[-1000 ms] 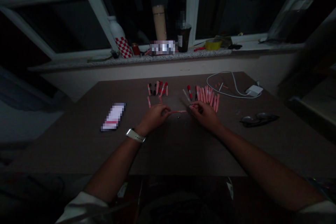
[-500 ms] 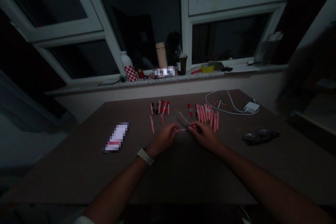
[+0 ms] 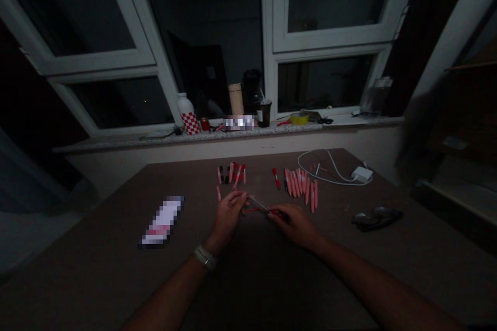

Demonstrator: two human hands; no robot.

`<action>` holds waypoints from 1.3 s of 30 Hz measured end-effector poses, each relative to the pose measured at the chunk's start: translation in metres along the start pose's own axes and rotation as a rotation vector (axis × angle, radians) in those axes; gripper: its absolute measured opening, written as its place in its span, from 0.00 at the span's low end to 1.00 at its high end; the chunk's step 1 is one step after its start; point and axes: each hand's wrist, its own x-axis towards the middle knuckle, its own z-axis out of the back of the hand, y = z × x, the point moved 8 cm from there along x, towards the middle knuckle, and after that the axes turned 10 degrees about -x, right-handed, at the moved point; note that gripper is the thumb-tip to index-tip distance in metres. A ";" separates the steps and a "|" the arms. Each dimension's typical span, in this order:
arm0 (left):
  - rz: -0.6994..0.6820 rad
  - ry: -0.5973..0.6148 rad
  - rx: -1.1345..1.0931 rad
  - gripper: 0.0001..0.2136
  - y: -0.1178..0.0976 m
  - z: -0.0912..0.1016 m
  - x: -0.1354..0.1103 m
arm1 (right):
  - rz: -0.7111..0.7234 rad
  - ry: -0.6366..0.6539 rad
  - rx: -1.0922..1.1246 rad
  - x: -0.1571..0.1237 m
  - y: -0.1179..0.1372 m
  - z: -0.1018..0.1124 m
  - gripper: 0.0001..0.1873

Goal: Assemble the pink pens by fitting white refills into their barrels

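Note:
My right hand (image 3: 293, 222) is closed round the red handles of a pair of scissors (image 3: 259, 204), whose thin blades point left toward my other hand. Between the fingertips of my left hand (image 3: 229, 212) is a small pinkish piece, too dim and small to name, close to the blade tips. Beyond my hands lie two groups of markers: pink, red and black ones (image 3: 231, 172) on the left, and a row of mostly pink ones (image 3: 297, 183) on the right. A red marker (image 3: 276, 178) lies apart between them. One pink marker (image 3: 218, 194) is partly hidden behind my left hand.
A phone (image 3: 162, 221) lies at the left of the brown table (image 3: 116, 217). To the right are eyeglasses (image 3: 376, 218) and a white charger (image 3: 362, 174) with a looped cable. On the windowsill stand a checkered bottle (image 3: 188, 115), a beige flask (image 3: 235, 98), a dark cup (image 3: 264, 114) and yellow tape (image 3: 299, 119).
The view has tilted up a little, so things sit lower. The scissor blades, spread wide before, are closer together and nearer my left fingertips.

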 end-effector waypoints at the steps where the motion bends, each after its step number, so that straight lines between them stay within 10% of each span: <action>1: -0.006 0.005 0.018 0.21 -0.001 0.000 0.000 | 0.000 -0.001 0.000 0.000 0.000 0.000 0.11; 16: -0.325 0.148 0.413 0.11 -0.038 -0.008 -0.013 | 0.068 -0.028 -0.128 0.002 0.005 0.016 0.13; 39: -0.168 0.190 0.328 0.12 -0.015 -0.013 -0.017 | -0.084 0.026 0.151 0.000 -0.009 -0.004 0.13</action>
